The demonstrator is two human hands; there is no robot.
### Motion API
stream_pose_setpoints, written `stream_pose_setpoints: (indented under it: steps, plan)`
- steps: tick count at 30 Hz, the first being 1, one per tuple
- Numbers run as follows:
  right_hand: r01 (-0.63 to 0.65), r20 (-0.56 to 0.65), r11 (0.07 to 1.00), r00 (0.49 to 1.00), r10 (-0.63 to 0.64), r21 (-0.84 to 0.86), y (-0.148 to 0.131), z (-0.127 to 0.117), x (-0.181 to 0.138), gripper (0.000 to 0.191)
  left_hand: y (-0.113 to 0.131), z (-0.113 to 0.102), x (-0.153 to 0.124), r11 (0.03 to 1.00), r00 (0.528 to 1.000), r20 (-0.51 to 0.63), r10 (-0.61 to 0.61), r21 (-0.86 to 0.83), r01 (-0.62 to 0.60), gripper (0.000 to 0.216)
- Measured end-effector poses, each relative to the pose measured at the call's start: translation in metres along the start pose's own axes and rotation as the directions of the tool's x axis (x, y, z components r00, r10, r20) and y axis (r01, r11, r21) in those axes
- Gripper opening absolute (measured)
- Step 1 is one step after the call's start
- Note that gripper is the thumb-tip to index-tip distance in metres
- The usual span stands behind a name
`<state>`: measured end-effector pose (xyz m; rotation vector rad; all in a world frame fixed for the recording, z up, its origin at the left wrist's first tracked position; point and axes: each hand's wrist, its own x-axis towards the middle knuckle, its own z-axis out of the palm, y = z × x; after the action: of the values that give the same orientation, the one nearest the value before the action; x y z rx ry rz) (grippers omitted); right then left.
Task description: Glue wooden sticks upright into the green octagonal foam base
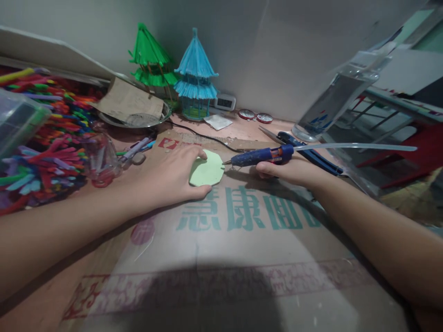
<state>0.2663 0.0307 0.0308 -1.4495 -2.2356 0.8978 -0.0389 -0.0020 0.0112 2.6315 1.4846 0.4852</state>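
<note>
Between the thumb and fingers of my left hand [176, 177] is a flat, light green many-sided piece [206, 171], gripped by its edges just above the cardboard. My right hand [289, 171] is wrapped around a blue hot glue gun [258, 157]. Its metal nozzle points left and meets or almost meets the piece's right edge, near a small notch. A long clear glue stick [360, 146] sticks out of the back of the gun. Most of the right fingers are hidden behind the gun and palm.
Printed cardboard [221, 249] covers the table. Behind stand a green pagoda model [150, 57] and a blue one [196, 69], near a metal bowl [131, 121]. Colourful pipe cleaners [51, 161] heap at left. Scissors [311, 154] and a clear pump bottle [334, 94] are at right.
</note>
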Motion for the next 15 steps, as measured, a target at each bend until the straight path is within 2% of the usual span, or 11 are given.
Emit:
stream_pose_setpoints:
  steps: [7,12,15]
  plan:
    - [-0.056,-0.055,0.995,0.997,0.051,-0.088,-0.0047,-0.0002,-0.0012,0.041,-0.0100,0.0092,-0.0011,0.997,0.994,-0.098,0.049,0.068,-0.043,0.057]
    - [-0.069,-0.086,0.993,0.994,0.060,-0.100,-0.0043,0.0005,-0.0005,0.043,-0.0092,0.0085,-0.0022,0.992,0.990,-0.111,0.083,0.106,-0.071,0.056]
    - [-0.065,-0.097,0.997,0.993,0.060,-0.048,-0.0001,0.0024,0.0002,0.035,-0.0056,0.0058,-0.0023,0.994,0.993,-0.096,0.069,0.089,-0.061,0.055]
